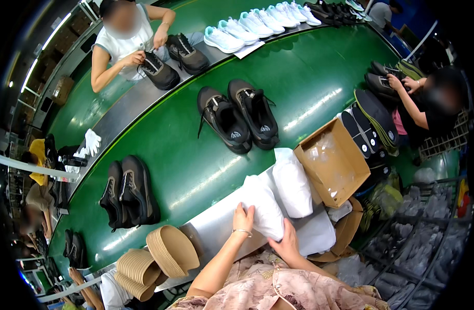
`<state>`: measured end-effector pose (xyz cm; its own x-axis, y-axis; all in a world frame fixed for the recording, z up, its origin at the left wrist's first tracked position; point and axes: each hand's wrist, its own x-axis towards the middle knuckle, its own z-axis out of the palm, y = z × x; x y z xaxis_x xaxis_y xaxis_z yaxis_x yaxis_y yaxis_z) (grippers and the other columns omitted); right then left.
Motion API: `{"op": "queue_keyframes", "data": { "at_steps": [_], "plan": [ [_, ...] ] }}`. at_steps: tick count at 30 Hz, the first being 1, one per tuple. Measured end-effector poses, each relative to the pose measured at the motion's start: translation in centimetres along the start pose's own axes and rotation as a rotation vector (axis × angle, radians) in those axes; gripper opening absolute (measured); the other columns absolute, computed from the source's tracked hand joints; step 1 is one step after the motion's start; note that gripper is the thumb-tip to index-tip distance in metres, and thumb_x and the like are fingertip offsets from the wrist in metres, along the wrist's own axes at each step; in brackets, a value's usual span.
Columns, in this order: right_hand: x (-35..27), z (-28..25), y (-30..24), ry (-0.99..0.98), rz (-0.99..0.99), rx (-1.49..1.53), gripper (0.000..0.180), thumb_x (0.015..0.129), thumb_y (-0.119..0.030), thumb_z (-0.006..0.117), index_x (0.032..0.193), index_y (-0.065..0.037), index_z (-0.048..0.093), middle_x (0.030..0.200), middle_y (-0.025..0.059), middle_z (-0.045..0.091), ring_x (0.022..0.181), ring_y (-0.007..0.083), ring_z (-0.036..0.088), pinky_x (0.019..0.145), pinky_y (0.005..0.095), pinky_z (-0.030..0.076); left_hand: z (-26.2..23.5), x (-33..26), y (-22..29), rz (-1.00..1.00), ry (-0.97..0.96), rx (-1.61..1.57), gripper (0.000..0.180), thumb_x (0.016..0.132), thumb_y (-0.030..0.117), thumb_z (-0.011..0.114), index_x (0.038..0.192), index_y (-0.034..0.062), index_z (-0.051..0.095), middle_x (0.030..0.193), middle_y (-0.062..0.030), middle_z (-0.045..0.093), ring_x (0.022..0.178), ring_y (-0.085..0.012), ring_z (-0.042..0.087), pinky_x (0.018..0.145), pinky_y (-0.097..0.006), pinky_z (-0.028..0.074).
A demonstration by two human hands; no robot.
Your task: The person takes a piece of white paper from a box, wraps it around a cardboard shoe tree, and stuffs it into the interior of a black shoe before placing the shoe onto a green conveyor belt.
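Both my hands press on the sides of a white paper-wrapped bundle [264,206] lying on the metal ledge in front of me. My left hand [243,219] grips its left edge, a bracelet at the wrist. Around the lower right end curl the fingers of my right hand [286,240]. What the paper covers is hidden. Just right of it lies a second white wrapped bundle [294,191], with loose white paper sheets [314,235] below.
On the green conveyor belt [180,170] stand dark shoes [224,121] ahead and another dark pair [138,188] to the left. Stacked brown cardboard forms [172,250] sit left of me. An open carton [332,163] and insoles [374,121] are at right. Co-workers handle shoes across and at right.
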<state>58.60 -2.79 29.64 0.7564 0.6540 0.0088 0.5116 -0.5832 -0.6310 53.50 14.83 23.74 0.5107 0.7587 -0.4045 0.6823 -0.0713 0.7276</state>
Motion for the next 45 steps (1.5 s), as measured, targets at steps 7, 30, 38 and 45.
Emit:
{"op": "queue_keyframes", "data": {
  "at_steps": [7, 30, 38, 45],
  "plan": [
    [0.9, -2.3, -1.3, 0.022, 0.328, 0.389, 0.076, 0.063, -0.027, 0.077, 0.122, 0.002, 0.039, 0.109, 0.0265, 0.054, 0.098, 0.0399, 0.055, 0.084, 0.0415, 0.044, -1.7, -0.4, 0.0, -0.163, 0.068, -0.482, 0.062, 0.088, 0.037, 0.054, 0.132, -0.0030, 0.035, 0.098, -0.0133, 0.058, 0.081, -0.0174, 0.055, 0.069, -0.028, 0.047],
    [12.5, -2.8, -9.0, -0.095, 0.194, 0.908, 0.062, 0.066, -0.015, 0.079, 0.112, 0.002, 0.042, 0.098, 0.0094, 0.055, 0.089, 0.0161, 0.054, 0.078, 0.0290, 0.046, -8.4, 4.5, 10.8, -0.266, -0.354, -1.551, 0.046, 0.080, 0.030, 0.061, 0.113, -0.0011, 0.051, 0.101, -0.0161, 0.061, 0.091, -0.0298, 0.061, 0.084, -0.042, 0.049],
    [19.5, -5.2, -8.5, 0.040, 0.192, 0.779, 0.057, 0.063, -0.016, 0.080, 0.105, 0.003, 0.046, 0.093, 0.0118, 0.058, 0.084, 0.0168, 0.055, 0.074, 0.0297, 0.047, -9.8, 13.6, 13.6, 0.228, 0.230, -0.632, 0.065, 0.082, 0.043, 0.060, 0.123, -0.0040, 0.041, 0.114, -0.0192, 0.052, 0.106, -0.0296, 0.051, 0.090, -0.040, 0.041],
    [26.1, -6.8, -11.8, -0.130, -0.046, 0.011, 0.057, 0.062, -0.027, 0.072, 0.101, 0.003, 0.044, 0.083, 0.0240, 0.060, 0.081, 0.0360, 0.061, 0.073, 0.0399, 0.049, -11.6, 23.6, 14.2, 0.517, 0.554, 0.705, 0.066, 0.068, 0.026, 0.070, 0.122, -0.0008, 0.043, 0.131, -0.0218, 0.038, 0.124, -0.0363, 0.034, 0.095, -0.043, 0.035]
  ]
}}
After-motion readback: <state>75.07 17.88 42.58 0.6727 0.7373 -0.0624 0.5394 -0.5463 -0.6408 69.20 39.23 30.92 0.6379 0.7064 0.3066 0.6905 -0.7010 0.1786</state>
